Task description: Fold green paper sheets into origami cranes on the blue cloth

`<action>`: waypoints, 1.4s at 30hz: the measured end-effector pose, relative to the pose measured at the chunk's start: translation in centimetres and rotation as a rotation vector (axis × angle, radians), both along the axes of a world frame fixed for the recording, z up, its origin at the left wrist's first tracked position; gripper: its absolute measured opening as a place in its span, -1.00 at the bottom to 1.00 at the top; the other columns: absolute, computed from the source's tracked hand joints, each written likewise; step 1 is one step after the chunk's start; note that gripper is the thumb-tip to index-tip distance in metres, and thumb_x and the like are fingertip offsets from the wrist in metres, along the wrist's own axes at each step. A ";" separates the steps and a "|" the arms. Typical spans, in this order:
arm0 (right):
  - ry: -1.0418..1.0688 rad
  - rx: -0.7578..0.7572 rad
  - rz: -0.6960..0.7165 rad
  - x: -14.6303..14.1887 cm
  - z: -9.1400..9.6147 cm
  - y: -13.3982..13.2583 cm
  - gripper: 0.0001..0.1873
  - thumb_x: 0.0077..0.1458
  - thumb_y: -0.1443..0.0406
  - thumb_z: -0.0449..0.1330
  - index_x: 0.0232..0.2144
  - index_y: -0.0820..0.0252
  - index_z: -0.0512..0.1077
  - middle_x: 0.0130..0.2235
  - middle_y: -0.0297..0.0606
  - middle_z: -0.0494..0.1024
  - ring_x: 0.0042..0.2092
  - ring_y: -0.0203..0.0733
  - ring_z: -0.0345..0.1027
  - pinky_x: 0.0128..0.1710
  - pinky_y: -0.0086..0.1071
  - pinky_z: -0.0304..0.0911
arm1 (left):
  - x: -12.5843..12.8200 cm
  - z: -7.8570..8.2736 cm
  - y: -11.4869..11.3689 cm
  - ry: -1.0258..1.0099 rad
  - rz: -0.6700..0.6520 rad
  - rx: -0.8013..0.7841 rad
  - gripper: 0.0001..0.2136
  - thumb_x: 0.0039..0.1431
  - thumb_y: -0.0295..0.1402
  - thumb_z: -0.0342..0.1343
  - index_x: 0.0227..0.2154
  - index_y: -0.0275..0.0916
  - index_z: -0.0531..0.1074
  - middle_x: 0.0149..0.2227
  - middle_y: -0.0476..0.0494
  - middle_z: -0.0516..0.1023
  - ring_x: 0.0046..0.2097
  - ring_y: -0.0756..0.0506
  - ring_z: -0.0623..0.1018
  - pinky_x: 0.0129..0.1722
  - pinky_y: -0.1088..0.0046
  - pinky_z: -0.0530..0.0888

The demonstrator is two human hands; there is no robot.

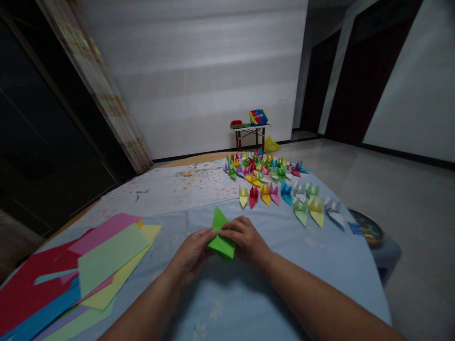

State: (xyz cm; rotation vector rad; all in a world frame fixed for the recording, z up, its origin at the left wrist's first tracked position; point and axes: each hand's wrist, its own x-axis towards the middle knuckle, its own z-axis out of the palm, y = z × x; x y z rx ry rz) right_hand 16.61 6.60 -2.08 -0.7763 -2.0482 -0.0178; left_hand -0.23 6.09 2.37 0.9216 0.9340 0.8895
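A bright green folded paper [224,245] is held between my two hands above the table, its pointed tip aimed away from me. My left hand [195,248] pinches its left side with thumb and fingers. From the right, my right hand [248,239] grips the middle of the paper, fingers bent over the fold. Parts of the paper are hidden behind the fingers. Beyond my hands stand folded paper cranes, among them a red crane [253,197], a blue crane [286,192] and a yellow crane [316,211].
Loose coloured sheets, including a pale green sheet [110,258] and a red sheet [39,284], overlap at the left. A dense cluster of paper cranes [252,166] covers the far right of the cloth-covered table [220,303]. A stool [386,251] stands off the right edge.
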 end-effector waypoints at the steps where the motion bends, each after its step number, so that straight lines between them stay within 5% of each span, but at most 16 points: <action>1: -0.015 0.003 -0.002 -0.1 -0.1 0.0 -0.62 -0.01 0.45 0.11 -0.10 0.10 0.37 -0.16 -0.19 0.46 -0.18 -0.15 0.17 -0.19 -0.25 0.14 | -0.2 0.1 0.1 0.011 -0.010 -0.002 -0.80 -0.11 -0.35 0.24 -0.41 -0.37 0.49 -0.46 -0.10 0.52 -0.44 0.01 0.45 -0.41 0.53 0.41; 8: -0.068 -0.009 -0.001 -0.3 -0.3 -0.2 -0.71 0.03 0.37 0.12 -0.15 0.09 0.39 -0.17 -0.19 0.47 -0.18 -0.16 0.17 -0.19 -0.26 0.11 | -0.3 0.1 0.2 0.042 0.022 -0.012 -0.80 -0.15 -0.37 0.24 -0.42 -0.36 0.48 -0.50 -0.09 0.51 -0.49 0.03 0.44 -0.49 0.57 0.38; 17: 0.023 -0.127 0.042 0.3 0.2 -0.3 -0.57 -0.15 0.48 0.13 -0.16 0.14 0.39 -0.21 -0.20 0.42 -0.18 -0.14 0.17 -0.18 -0.24 0.11 | 0.5 -2.5 -0.5 -0.043 0.144 0.055 -0.70 -0.12 -0.35 0.22 -0.26 -0.31 0.45 -0.39 -0.09 0.55 -0.44 0.00 0.48 -0.45 0.56 0.38; 25: 0.140 -0.309 -0.040 0.0 0.2 -0.1 -0.93 -0.04 0.37 0.17 -0.43 0.14 0.45 -0.40 -0.28 0.37 -0.27 -0.20 0.18 -0.23 -0.28 0.09 | 0.8 -2.2 -1.3 -0.004 0.121 0.160 -0.70 -0.04 -0.21 0.15 -0.28 -0.30 0.47 -0.32 -0.15 0.56 -0.28 -0.10 0.51 -0.37 0.50 0.40; 29: 0.212 -0.400 -0.083 -0.2 -0.2 0.2 -0.95 -0.04 0.35 0.18 -0.52 0.18 0.40 -0.48 -0.34 0.35 -0.32 -0.24 0.18 -0.27 -0.34 0.08 | 1.1 -2.1 -1.6 0.080 0.067 0.221 -0.67 -0.09 -0.23 0.20 -0.24 -0.28 0.45 -0.28 -0.15 0.56 -0.24 -0.13 0.51 -0.27 0.45 0.40; 42: 0.483 -0.669 -0.093 -0.5 -0.7 0.7 -0.90 -0.05 0.30 0.16 -0.44 0.23 0.39 -0.47 -0.35 0.39 -0.42 -0.33 0.21 -0.39 -0.44 0.15 | 0.9 -4.1 -0.7 0.177 0.218 0.231 -0.66 -0.07 -0.19 0.17 -0.25 -0.31 0.43 -0.46 -0.07 0.55 -0.46 -0.06 0.49 -0.44 0.50 0.38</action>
